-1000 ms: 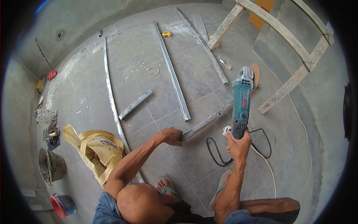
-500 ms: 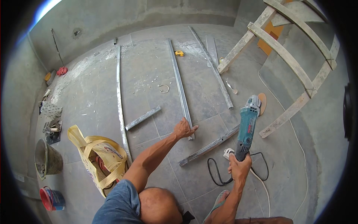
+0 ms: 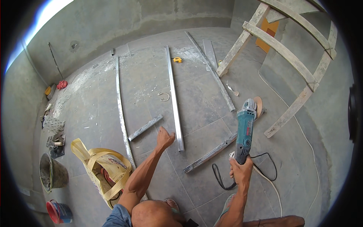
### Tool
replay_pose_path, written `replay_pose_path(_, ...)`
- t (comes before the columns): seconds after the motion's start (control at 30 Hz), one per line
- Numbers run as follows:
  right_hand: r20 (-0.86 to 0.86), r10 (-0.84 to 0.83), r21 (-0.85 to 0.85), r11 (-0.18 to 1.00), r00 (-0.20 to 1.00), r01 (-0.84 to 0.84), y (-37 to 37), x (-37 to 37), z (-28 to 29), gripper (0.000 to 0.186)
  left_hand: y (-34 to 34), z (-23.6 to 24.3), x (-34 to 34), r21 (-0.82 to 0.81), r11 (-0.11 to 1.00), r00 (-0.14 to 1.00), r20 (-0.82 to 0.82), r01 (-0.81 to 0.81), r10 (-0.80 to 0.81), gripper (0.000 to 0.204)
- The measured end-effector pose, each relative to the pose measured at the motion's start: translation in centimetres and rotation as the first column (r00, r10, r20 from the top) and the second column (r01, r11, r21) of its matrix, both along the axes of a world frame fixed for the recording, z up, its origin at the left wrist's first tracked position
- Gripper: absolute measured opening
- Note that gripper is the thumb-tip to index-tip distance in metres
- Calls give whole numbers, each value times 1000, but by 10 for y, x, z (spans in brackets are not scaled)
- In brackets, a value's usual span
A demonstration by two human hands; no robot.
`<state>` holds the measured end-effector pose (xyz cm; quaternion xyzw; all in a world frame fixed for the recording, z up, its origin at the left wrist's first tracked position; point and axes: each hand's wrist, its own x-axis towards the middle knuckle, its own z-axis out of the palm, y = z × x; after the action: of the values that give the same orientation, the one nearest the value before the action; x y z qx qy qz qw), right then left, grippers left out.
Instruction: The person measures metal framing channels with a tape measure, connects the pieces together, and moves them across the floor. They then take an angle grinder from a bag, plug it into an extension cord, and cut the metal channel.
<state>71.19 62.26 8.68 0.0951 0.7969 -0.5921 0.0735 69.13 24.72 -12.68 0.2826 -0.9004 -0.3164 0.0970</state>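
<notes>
A teal angle grinder (image 3: 245, 126) with a tan disc stands tilted upward in my right hand (image 3: 242, 171), which is closed round its dark rear handle. My left hand (image 3: 165, 138) is held just left of the near end of a long metal channel (image 3: 173, 94) lying on the floor. Its fingers are loosely bent and the thumb stands apart, with nothing in them. Beyond that hand lies a short metal piece (image 3: 145, 128). Another metal length (image 3: 210, 153) lies on the floor, partly hidden behind the grinder.
A yellow bag (image 3: 107, 170) stands at my left, beside another long metal strip (image 3: 120, 102). Farther left are a dark bucket (image 3: 56, 176) and a red-and-blue pail (image 3: 62, 213). A wooden frame (image 3: 289, 111) stands at right. A yellow tape measure (image 3: 177, 59) and a white cord (image 3: 304, 132) lie on the floor.
My left hand has come off the long metal channel and moved left. The channel's near end has shifted left and nearer. The grinder remains in my right hand, slightly left and lower.
</notes>
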Motion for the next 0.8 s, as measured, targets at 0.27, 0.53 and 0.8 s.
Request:
replay_pose_path(0.27,5,6,-24,1000,1000,-6,0,5,1,26,51,30,-35,-5,996,990,116,86,-85,89)
replay_pose_path(0.53,-11,24,0,1000,1000,-24,4,6,6,26,7,-1,-31,564,824,998,69,-50,14,30)
replay_pose_path(0.8,18,-12,-10,1000,1000,12,11,0,0,24,5,47,12,663,679,923,44,-314,383,35)
